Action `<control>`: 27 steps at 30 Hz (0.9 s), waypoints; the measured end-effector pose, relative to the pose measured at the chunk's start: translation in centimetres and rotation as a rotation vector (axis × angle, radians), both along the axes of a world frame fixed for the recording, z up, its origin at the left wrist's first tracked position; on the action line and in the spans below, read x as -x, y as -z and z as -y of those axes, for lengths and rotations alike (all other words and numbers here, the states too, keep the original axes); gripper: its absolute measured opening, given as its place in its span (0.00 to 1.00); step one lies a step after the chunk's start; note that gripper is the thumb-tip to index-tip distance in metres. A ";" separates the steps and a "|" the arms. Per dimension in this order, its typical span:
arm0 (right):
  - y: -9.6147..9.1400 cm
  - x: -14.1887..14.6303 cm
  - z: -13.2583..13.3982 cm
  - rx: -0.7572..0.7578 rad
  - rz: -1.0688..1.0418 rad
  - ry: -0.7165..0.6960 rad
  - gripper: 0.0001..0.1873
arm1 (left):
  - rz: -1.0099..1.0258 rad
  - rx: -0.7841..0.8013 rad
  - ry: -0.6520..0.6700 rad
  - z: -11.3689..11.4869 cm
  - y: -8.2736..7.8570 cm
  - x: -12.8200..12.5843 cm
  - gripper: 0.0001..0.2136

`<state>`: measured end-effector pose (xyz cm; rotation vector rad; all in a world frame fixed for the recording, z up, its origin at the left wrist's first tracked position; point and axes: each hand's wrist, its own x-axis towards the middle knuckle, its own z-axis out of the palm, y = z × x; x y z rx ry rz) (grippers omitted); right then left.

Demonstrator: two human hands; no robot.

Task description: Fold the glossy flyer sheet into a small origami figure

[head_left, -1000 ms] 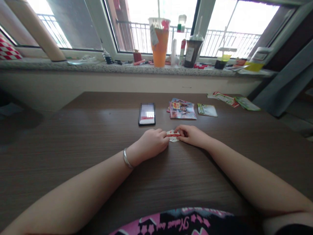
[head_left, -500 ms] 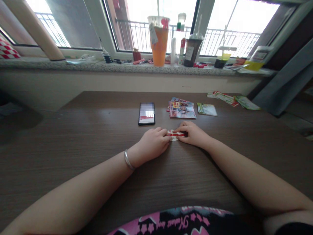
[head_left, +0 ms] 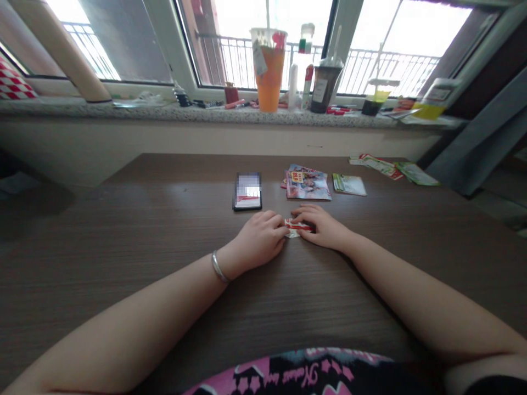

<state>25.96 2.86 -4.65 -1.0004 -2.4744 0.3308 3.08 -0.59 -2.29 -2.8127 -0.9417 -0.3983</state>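
Note:
A small folded red-and-white paper (head_left: pixel 293 229) lies on the dark wooden table (head_left: pixel 123 247) between my hands. My left hand (head_left: pixel 259 238), a silver bangle on its wrist, has its fingers curled and pressed against the paper's left end. My right hand (head_left: pixel 321 225) covers the paper's right end, fingers bent down on it. Most of the paper is hidden under my fingers.
A phone (head_left: pixel 247 191) lies just beyond my hands. Colourful leaflets (head_left: pixel 307 184), a green one (head_left: pixel 349 184) and more papers (head_left: pixel 387 166) lie farther back and right. Drink cups (head_left: pixel 269 68), bottles and pens stand on the window sill (head_left: pixel 123 112).
My right hand has slid a little to the left over the paper, covering more of it. My left hand has barely shifted.

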 end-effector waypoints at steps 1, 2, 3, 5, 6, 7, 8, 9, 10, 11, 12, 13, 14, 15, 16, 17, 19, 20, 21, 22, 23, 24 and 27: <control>-0.2 0.1 0.1 -0.008 -0.008 -0.008 0.11 | -0.006 -0.017 -0.007 0.0 0.0 0.0 0.10; -0.3 0.2 0.3 -0.017 -0.015 -0.016 0.09 | -0.013 -0.028 -0.016 0.1 -0.1 0.0 0.10; -0.5 0.3 0.4 -0.026 -0.021 -0.024 0.08 | -0.020 -0.032 -0.027 0.1 -0.1 0.0 0.10; -0.9 0.4 0.8 -0.036 -0.013 -0.037 0.08 | -0.034 -0.034 -0.046 0.1 -0.2 0.0 0.09; -1.1 0.5 0.9 -0.041 0.002 -0.033 0.09 | -0.041 -0.034 -0.053 0.0 -0.3 0.1 0.09; -1.2 0.5 1.0 -0.048 0.027 -0.028 0.11 | -0.048 -0.035 -0.056 0.0 -0.4 0.1 0.09; -1.3 0.6 1.1 -0.057 0.048 -0.022 0.11 | -0.052 -0.036 -0.058 -0.1 -0.4 0.2 0.09; -1.4 0.6 1.2 -0.064 0.064 -0.023 0.11 | -0.053 -0.035 -0.060 -0.2 -0.5 0.3 0.09; -1.5 0.6 1.3 -0.069 0.074 -0.034 0.10 | -0.048 -0.032 -0.063 -0.3 -0.5 0.4 0.10; -1.6 0.7 1.4 -0.071 0.076 -0.053 0.09 | -0.040 -0.026 -0.067 -0.3 -0.5 0.4 0.11; -1.6 0.7 1.5 -0.071 0.071 -0.075 0.07 | -0.025 -0.018 -0.070 -0.4 -0.4 0.5 0.11; -1.7 0.7 1.6 -0.070 0.063 -0.096 0.07 | -0.007 -0.007 -0.074 -0.5 -0.4 0.5 0.11; -1.7 0.8 1.6 -0.071 0.054 -0.109 0.07 | 0.014 0.006 -0.077 -0.5 -0.3 0.6 0.11; -1.7 0.8 1.7 -0.078 0.045 -0.116 0.08 | 0.035 0.021 -0.080 -0.6 -0.1 0.6 0.11; -1.7 0.8 1.7 -0.089 0.038 -0.119 0.09 | 0.053 0.036 -0.082 -0.6 0.0 0.6 0.10; -1.7 0.8 1.7 -0.102 0.034 -0.123 0.10 | 0.069 0.052 -0.086 -0.6 0.1 0.7 0.10; -1.7 0.8 1.7 -0.116 0.041 -0.137 0.11 | 0.094 0.079 -0.094 -0.7 0.3 0.7 0.10; -1.6 0.8 1.7 -0.115 0.048 -0.146 0.13 | 0.106 0.091 -0.096 -0.7 0.3 0.7 0.10; -1.6 0.8 1.7 -0.108 0.058 -0.154 0.14 | 0.121 0.102 -0.098 -0.8 0.4 0.7 0.11; -1.6 0.8 1.7 -0.100 0.067 -0.156 0.15 | 0.142 0.115 -0.103 -0.8 0.4 0.6 0.11; -1.6 0.9 1.7 -0.095 0.077 -0.151 0.15 | 0.169 0.127 -0.110 -0.8 0.4 0.6 0.11; -1.6 0.9 1.7 -0.095 0.087 -0.140 0.15 | 0.199 0.137 -0.116 -0.9 0.5 0.6 0.11; -1.7 1.1 1.8 -0.123 0.125 -0.075 0.14 | 0.276 0.141 -0.119 -0.9 0.4 0.6 0.10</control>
